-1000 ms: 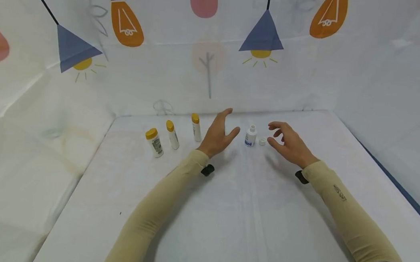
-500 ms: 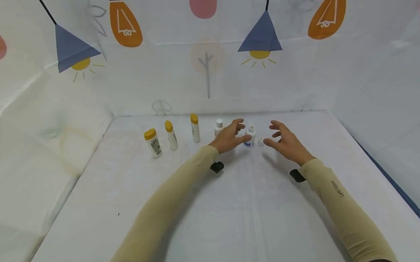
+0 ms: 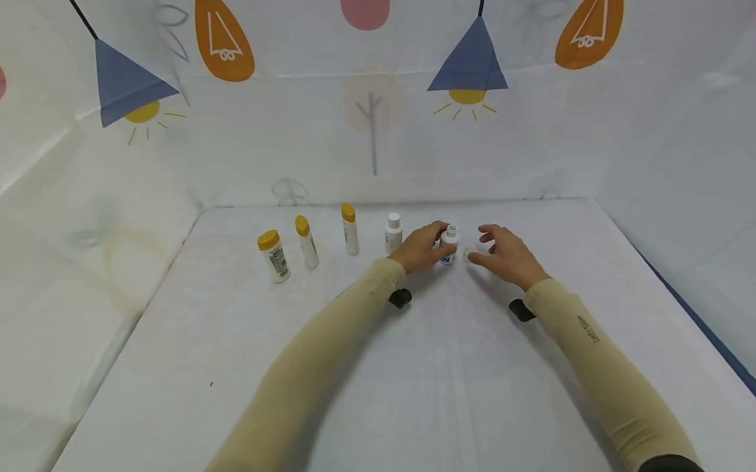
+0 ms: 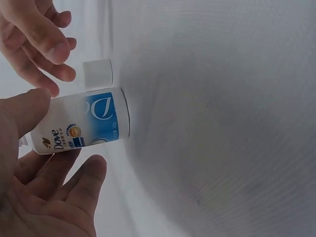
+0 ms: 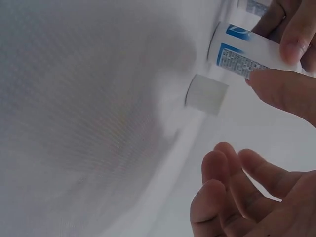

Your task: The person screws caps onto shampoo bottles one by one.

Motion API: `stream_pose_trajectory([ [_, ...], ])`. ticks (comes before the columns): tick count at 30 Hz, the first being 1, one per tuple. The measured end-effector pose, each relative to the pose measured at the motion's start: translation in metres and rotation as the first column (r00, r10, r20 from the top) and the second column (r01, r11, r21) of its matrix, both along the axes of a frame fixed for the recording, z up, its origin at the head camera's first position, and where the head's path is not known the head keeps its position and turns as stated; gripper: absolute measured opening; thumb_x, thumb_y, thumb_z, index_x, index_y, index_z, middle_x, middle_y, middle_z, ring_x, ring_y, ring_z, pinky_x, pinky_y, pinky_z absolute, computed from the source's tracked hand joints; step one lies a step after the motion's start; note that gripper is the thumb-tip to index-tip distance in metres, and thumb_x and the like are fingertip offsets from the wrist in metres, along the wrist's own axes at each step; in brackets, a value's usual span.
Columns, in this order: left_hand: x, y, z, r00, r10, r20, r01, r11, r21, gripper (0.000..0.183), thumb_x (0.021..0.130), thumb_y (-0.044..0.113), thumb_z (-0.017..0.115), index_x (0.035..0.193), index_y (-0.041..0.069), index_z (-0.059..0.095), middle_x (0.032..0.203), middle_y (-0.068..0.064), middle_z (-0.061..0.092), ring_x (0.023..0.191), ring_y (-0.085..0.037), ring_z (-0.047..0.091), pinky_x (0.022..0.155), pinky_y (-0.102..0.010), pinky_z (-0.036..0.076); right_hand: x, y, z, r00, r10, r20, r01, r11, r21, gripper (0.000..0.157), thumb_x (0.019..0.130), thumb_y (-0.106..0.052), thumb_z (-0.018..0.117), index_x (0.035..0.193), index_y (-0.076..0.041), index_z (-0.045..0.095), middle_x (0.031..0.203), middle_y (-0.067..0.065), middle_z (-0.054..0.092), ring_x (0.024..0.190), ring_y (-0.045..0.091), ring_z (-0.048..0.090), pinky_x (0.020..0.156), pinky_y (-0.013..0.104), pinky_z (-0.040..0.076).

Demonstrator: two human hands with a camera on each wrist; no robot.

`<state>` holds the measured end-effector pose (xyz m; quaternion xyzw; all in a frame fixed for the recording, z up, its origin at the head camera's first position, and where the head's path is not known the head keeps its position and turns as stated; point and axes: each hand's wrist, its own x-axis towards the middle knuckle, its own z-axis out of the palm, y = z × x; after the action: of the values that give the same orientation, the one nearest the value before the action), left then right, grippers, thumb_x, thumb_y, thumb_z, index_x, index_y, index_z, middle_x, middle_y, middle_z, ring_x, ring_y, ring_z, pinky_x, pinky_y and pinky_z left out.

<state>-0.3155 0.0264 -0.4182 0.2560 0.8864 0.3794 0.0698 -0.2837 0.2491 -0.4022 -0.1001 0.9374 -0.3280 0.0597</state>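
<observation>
My left hand [image 3: 420, 249] grips a small white-and-blue Dove bottle [image 4: 101, 118] between thumb and fingers. In the head view the bottle is upright, and its narrow neck [image 3: 451, 230] shows no cap. On the table just right of the bottle stands a small white cap [image 5: 206, 94]. My right hand [image 3: 509, 257] hovers beside this cap with fingers apart and loosely bent, holding nothing. Its thumb [image 5: 279, 91] is close to the bottle in the right wrist view; whether they touch I cannot tell.
Left of my left hand stands another white bottle [image 3: 393, 235] with a white cap. Further left are three white containers with yellow caps: a slim one [image 3: 350, 233], a second slim one [image 3: 309, 245] and a wider one [image 3: 275, 258]. A printed sheet [image 3: 280, 136] hangs behind the table.
My left hand has moved right, away from the other white bottle, and taken hold of the Dove bottle. My right hand has shifted slightly left, closer to the cap.
</observation>
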Motion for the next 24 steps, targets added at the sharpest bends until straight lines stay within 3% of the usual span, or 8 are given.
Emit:
stream_pose_trajectory([
  [12, 0.002, 0.000, -0.005, 0.999, 0.033, -0.008, -0.033, 0.999, 0.003, 0.052, 0.104, 0.035, 0.060, 0.147, 0.009, 0.047, 0.136, -0.006, 0.061, 0.123, -0.019, 0.057, 0.102, -0.032, 0.046, -0.011, -0.004, -0.011, 0.999, 0.040, 0.018, -0.041, 0.998, 0.045, 0.047, 0.098, -0.024, 0.069, 0.136, 0.001, 0.057, 0.126, 0.025, 0.062, 0.111, 0.039, 0.060, 0.090, 0.050, 0.049],
  [24, 0.005, -0.001, -0.008, 0.999, 0.031, 0.025, -0.033, 0.997, 0.067, 0.053, 0.103, 0.033, 0.063, 0.148, 0.009, 0.047, 0.136, -0.005, 0.060, 0.123, -0.018, 0.059, 0.100, -0.027, 0.047, -0.013, -0.006, -0.014, 0.999, 0.029, 0.026, -0.030, 0.998, 0.052, 0.037, 0.098, -0.025, 0.067, 0.127, -0.002, 0.063, 0.121, 0.021, 0.064, 0.109, 0.036, 0.061, 0.088, 0.049, 0.049],
])
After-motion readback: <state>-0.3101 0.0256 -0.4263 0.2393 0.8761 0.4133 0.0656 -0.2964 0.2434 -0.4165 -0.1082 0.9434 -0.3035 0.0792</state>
